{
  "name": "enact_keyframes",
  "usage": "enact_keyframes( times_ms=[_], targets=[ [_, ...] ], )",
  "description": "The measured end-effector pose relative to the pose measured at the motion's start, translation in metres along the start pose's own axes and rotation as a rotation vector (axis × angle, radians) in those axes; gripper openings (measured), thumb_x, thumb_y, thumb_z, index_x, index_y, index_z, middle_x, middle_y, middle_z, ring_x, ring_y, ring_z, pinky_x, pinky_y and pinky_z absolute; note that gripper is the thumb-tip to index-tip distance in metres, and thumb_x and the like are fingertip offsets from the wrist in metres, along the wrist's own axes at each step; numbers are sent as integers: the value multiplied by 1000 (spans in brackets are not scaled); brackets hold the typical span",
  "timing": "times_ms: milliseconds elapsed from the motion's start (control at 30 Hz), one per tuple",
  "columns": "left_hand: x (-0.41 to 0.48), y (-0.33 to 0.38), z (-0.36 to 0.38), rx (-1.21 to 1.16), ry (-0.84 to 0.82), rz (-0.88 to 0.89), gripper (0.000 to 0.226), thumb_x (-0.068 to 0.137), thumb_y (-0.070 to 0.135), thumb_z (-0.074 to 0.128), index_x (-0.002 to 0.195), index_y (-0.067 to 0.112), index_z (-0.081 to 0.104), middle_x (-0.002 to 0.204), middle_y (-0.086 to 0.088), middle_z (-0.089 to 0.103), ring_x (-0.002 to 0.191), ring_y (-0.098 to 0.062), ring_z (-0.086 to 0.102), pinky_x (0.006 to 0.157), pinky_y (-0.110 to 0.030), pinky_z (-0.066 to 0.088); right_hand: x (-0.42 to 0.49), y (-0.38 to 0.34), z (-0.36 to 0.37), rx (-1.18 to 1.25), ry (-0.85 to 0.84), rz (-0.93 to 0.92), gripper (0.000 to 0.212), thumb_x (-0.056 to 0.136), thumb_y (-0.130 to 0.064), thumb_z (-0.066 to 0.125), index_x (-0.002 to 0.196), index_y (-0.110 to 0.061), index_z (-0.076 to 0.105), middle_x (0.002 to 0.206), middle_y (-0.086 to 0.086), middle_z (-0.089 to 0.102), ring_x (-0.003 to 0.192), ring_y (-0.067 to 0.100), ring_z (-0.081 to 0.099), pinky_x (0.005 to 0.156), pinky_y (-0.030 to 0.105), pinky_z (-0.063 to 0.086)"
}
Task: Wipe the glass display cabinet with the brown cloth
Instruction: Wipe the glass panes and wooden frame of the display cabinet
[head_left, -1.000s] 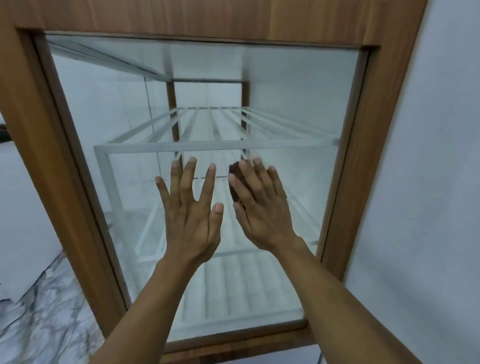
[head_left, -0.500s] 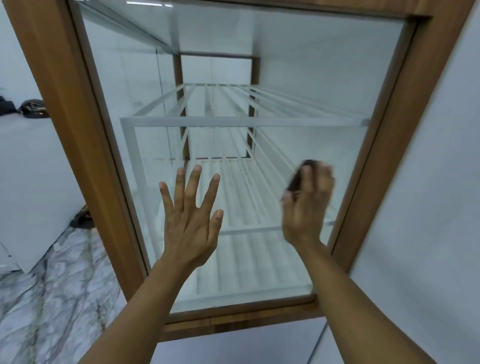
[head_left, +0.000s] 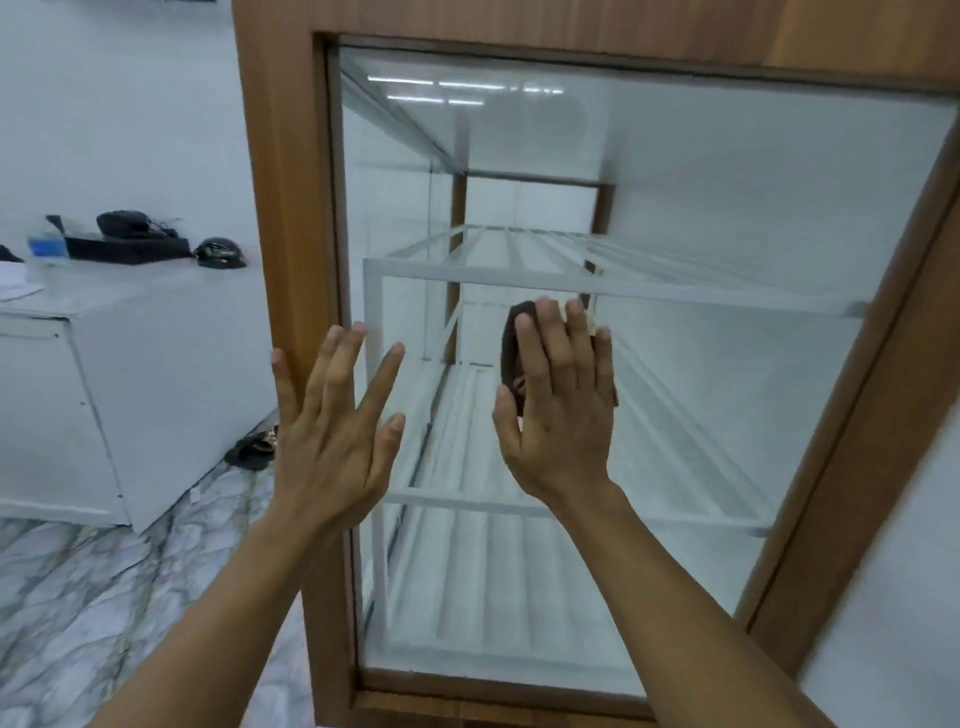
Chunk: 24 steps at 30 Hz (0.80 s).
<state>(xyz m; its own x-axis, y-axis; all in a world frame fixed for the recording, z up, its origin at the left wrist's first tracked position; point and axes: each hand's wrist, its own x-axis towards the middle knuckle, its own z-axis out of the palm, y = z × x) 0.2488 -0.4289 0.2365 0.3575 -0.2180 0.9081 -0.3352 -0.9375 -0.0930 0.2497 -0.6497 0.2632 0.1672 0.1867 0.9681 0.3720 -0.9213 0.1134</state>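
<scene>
Wooden frame (head_left: 291, 208) hems the bare glass pane (head_left: 727, 208) all round.

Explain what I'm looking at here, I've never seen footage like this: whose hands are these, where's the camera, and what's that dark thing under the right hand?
There is no machine here. These are a person's two bare hands, filmed by a wide-angle camera worn on their head, so the arms reach in from below. In front stands a wood-framed glass display cabinet with white racks inside. The right hand presses a brown cloth against the glass with straight fingers; that is the dark thing. The left hand is open, fingers spread, near the frame's left edge, and holds nothing. At far left is a white counter with some dark items on it, and below it a marble floor.
</scene>
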Motion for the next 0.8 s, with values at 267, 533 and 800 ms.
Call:
enact_keyframes(
  times_ms=[267,533,800],
  targets=[
    [-59,-17,50,-147,263,-24,60,98,31,36,154,11,32,163,-12,19,156,-27,7,126,-52,11,-7,-24,25,-62,248,317,73,91,-19,53,156,-7,23,165,14,21,154,34,11,125,55,9],
    [-189,-9,101,-230,304,-36,61,100,28,26,157,5,22,168,-10,14,157,-27,9,127,-48,12,-194,-44,66,-156,32,-123,65,98,-24,48,157,-18,23,166,3,22,156,24,13,126,48,13],
    [-299,-10,142,-375,306,3,61,103,36,18,157,8,23,169,-3,13,157,-24,12,126,-35,17,-309,-132,124,-186,-127,-305,65,102,-31,44,160,-19,17,169,2,8,157,23,5,123,49,18]
  ],
)
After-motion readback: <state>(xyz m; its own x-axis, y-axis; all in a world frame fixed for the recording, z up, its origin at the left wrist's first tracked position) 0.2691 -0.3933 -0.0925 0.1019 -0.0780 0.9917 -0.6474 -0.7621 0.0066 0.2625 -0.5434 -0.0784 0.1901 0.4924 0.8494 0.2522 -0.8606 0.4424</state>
